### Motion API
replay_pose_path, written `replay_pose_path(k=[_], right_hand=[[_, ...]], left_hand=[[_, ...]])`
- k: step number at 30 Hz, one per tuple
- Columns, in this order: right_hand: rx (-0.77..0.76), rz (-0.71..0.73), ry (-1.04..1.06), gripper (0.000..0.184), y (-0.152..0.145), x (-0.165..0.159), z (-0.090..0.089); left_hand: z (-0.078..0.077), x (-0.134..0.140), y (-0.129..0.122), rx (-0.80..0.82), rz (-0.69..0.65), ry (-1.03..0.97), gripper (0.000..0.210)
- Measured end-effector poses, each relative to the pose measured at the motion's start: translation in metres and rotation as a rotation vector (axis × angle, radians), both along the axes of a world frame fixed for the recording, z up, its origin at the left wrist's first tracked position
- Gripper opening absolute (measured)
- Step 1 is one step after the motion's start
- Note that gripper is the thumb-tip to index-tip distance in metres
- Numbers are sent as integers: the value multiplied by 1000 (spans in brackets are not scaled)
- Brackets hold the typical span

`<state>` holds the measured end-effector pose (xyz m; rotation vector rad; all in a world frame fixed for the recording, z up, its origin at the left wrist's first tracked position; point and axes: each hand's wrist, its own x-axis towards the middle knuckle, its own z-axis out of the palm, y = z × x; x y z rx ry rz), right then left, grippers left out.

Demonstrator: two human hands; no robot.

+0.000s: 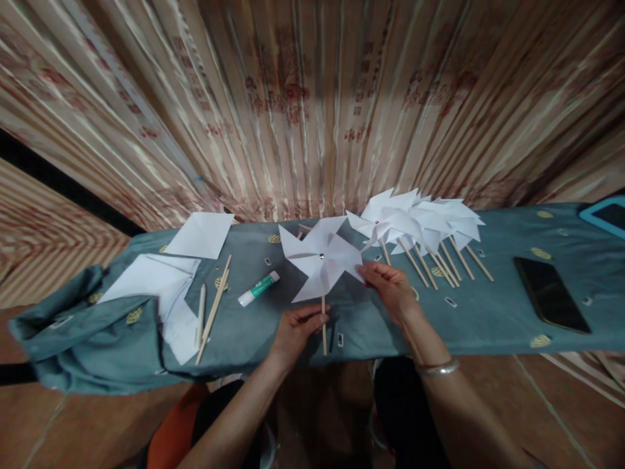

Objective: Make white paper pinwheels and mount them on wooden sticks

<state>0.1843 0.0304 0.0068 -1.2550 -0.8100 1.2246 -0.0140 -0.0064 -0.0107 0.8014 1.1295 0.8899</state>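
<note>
A white paper pinwheel with a shiny pin at its centre stands upright in front of me on a thin wooden stick. My left hand pinches that stick below the blades. At the right side of the pinwheel, my right hand has its thumb and fingers closed on the tip of one blade. A green and white glue stick lies to the left of the pinwheel. Just right of my right hand is an overlapping row of several finished pinwheels, their sticks pointing toward me.
Square white paper sheets and folded paper lie on the left of the cloth-covered table. Beside them are wooden sticks and a pale pencil-like rod. A black phone and a blue-edged device lie right. A curtain hangs behind.
</note>
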Motion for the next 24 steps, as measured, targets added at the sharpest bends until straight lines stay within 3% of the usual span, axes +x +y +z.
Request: replay_pose_path(k=[17, 24], right_hand=[[-89, 205, 87, 29, -14, -25, 9], [-56, 276, 59, 30, -16, -36, 7]], left_hand=[[-1, 3, 2, 22, 89, 7, 36], [3, 4, 2, 79, 22, -4, 37]])
